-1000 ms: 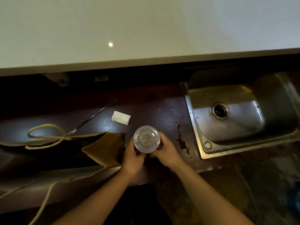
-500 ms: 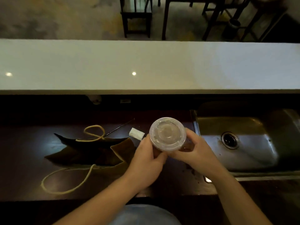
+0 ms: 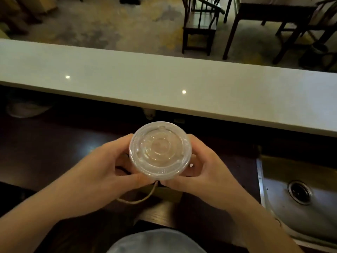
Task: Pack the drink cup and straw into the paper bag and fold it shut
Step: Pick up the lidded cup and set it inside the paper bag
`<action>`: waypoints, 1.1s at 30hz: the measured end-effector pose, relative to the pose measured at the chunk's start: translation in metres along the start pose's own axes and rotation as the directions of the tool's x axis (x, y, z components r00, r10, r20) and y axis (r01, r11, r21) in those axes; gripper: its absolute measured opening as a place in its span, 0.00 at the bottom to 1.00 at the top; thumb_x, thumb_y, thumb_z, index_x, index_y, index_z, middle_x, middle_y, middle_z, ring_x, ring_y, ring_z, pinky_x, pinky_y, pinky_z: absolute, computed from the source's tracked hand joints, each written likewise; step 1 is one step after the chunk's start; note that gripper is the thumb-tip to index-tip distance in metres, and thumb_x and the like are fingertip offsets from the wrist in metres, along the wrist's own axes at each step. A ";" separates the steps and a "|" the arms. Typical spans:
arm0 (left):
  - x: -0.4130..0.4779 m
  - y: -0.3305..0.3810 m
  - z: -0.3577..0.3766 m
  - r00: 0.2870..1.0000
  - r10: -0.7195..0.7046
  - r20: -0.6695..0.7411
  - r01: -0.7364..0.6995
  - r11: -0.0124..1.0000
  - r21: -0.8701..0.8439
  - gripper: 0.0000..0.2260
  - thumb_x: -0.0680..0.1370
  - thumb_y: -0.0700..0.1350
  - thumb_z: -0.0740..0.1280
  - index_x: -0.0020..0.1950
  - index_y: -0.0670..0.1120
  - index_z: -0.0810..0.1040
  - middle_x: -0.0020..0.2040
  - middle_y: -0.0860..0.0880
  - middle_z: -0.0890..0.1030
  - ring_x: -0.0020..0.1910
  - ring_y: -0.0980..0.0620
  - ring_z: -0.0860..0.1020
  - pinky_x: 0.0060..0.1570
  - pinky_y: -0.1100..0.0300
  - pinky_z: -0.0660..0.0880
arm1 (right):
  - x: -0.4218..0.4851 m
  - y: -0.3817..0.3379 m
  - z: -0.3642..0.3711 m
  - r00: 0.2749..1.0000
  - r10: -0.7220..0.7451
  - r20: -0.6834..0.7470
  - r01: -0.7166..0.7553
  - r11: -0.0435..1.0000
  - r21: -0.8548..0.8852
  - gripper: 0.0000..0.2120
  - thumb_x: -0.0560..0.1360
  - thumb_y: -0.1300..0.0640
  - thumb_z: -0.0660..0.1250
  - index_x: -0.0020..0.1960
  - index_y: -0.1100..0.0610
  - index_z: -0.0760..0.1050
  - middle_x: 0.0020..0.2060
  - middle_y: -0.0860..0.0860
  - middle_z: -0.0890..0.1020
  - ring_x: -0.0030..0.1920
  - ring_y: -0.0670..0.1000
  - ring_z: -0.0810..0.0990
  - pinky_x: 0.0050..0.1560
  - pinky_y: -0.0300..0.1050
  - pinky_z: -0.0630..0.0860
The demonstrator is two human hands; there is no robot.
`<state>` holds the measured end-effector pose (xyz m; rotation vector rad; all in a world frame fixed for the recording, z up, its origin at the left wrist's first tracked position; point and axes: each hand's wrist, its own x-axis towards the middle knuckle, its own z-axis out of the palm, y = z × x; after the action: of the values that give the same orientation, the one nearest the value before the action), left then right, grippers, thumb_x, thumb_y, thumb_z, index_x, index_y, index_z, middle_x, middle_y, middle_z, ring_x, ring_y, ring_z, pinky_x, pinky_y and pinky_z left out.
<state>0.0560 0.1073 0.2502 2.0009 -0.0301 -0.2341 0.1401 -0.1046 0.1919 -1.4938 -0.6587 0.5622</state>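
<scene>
A clear plastic drink cup (image 3: 160, 150) with a flat round lid is held upright between both hands, seen from straight above. My left hand (image 3: 107, 167) wraps its left side and my right hand (image 3: 204, 168) its right side. Directly beneath the cup lies the brown paper bag (image 3: 167, 194), mostly hidden by cup and hands; one corner and a rope handle (image 3: 138, 199) show below my thumbs. The straw is out of sight.
A dark wooden worktop (image 3: 54, 152) runs left to right. A white raised counter (image 3: 164, 84) stands behind it. A steel sink (image 3: 299, 194) sits at the right. Chairs and a table (image 3: 200, 24) are on the floor beyond.
Both hands have lifted the cup and carried it left, over the bag. The view has tilted up and shifted left, so the bag now lies under the cup.
</scene>
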 end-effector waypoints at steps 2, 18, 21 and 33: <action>0.004 -0.016 -0.014 0.999 -0.011 0.051 0.011 1.000 0.010 0.24 0.71 0.48 0.77 0.66 0.58 0.75 0.59 0.52 0.83 0.57 0.49 0.82 0.54 0.49 0.81 | 0.008 0.006 0.012 0.999 0.040 0.003 -0.040 0.999 -0.011 0.29 0.68 0.57 0.80 0.65 0.47 0.73 0.57 0.50 0.81 0.54 0.62 0.80 0.51 0.66 0.80; 0.044 -0.102 -0.034 0.964 0.100 0.248 -0.149 0.971 0.188 0.27 0.71 0.59 0.73 0.68 0.64 0.68 0.59 0.65 0.80 0.58 0.65 0.78 0.57 0.58 0.76 | 0.019 0.024 0.065 0.937 0.180 -0.298 -0.271 0.915 -0.298 0.33 0.63 0.47 0.81 0.63 0.38 0.71 0.56 0.36 0.81 0.56 0.38 0.81 0.51 0.30 0.77; 0.048 -0.108 -0.039 0.958 0.072 0.276 -0.134 0.968 0.214 0.22 0.69 0.59 0.74 0.60 0.61 0.73 0.52 0.62 0.83 0.51 0.63 0.81 0.50 0.55 0.79 | 0.017 0.024 0.076 0.920 0.202 -0.336 -0.311 0.897 -0.312 0.35 0.62 0.46 0.81 0.64 0.36 0.69 0.57 0.34 0.80 0.57 0.36 0.80 0.52 0.28 0.76; 0.073 -0.106 -0.040 0.885 0.003 0.466 -0.226 0.877 0.424 0.31 0.68 0.61 0.75 0.69 0.61 0.70 0.73 0.59 0.69 0.78 0.51 0.44 0.74 0.48 0.39 | 0.029 0.019 0.072 0.924 0.306 -0.231 -0.380 0.813 -0.442 0.45 0.62 0.55 0.80 0.71 0.42 0.59 0.61 0.39 0.76 0.62 0.41 0.76 0.61 0.41 0.77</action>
<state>0.1256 0.1792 0.1596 2.3709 -0.5583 -0.6669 0.1114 -0.0322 0.1723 -2.1327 -0.4214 0.5774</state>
